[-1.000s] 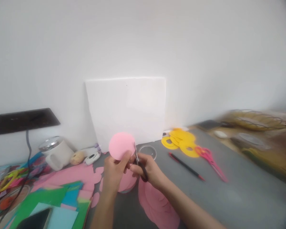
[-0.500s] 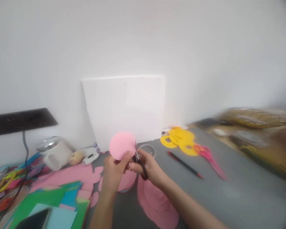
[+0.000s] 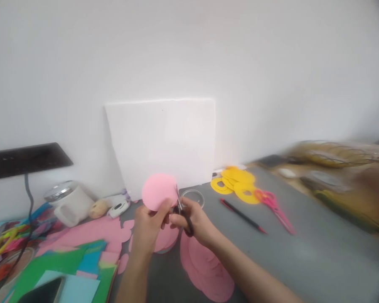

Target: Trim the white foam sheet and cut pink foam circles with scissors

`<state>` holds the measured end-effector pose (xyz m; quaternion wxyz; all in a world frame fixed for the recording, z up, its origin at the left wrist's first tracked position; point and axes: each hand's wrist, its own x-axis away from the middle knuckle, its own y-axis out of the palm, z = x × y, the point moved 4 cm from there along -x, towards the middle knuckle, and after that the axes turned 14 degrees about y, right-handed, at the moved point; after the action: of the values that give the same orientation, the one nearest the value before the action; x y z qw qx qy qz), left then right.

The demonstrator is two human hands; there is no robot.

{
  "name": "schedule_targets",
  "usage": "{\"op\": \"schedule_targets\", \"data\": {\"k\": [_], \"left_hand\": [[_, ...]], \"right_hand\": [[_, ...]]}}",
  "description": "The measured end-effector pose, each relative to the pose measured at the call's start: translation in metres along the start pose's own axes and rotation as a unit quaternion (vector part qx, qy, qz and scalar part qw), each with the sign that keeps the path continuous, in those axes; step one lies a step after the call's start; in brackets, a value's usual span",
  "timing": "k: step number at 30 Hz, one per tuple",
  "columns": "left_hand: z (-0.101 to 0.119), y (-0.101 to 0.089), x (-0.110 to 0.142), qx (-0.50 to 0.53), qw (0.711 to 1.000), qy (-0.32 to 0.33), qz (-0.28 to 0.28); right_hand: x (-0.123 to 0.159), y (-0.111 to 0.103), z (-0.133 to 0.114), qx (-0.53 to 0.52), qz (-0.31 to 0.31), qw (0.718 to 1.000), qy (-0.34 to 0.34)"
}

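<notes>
A round piece of pink paper [image 3: 158, 192] is pinched between the thumb and fingers of my left hand [image 3: 148, 223], held up above the table. My right hand [image 3: 197, 219] grips a pair of scissors [image 3: 187, 223] with dark handles, their blades pointing up along the disc's right edge. Whether the blades touch the paper I cannot tell. Beneath my hands lie a stack of pink paper discs [image 3: 166, 240] and, to its right, a pile of pink paper pieces [image 3: 210, 269]. Behind my right hand is a clear ring [image 3: 196, 194].
To the right lie yellow paper rings [image 3: 248, 192], a black pencil [image 3: 243, 216] and pink scissors [image 3: 279, 212]. A white board [image 3: 164, 143] leans on the wall. On the left are a white mug [image 3: 72, 208], coloured paper sheets [image 3: 57, 263] and a phone [image 3: 42, 292].
The whole view has shifted slightly, so things sit a little further left. Both hands keep their hold on the pink disc and the scissors; the blades look slightly more upright.
</notes>
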<state>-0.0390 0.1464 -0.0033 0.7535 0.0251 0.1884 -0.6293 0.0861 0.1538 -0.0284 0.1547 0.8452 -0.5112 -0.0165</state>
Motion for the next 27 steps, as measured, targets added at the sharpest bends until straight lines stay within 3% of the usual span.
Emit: {"op": "schedule_targets", "data": {"k": [11, 18, 27], "left_hand": [[0.006, -0.004, 0.001, 0.009, 1.000, 0.009, 0.002], [0.007, -0.005, 0.000, -0.024, 0.999, 0.005, -0.033], [0.007, -0.006, 0.001, -0.008, 0.999, -0.012, -0.039]], "right_hand": [[-0.001, -0.004, 0.006, -0.010, 0.008, 1.000, 0.012], [0.003, 0.000, -0.004, -0.018, -0.033, 0.999, -0.017], [0.004, 0.001, -0.007, -0.007, -0.026, 1.000, -0.014]]}}
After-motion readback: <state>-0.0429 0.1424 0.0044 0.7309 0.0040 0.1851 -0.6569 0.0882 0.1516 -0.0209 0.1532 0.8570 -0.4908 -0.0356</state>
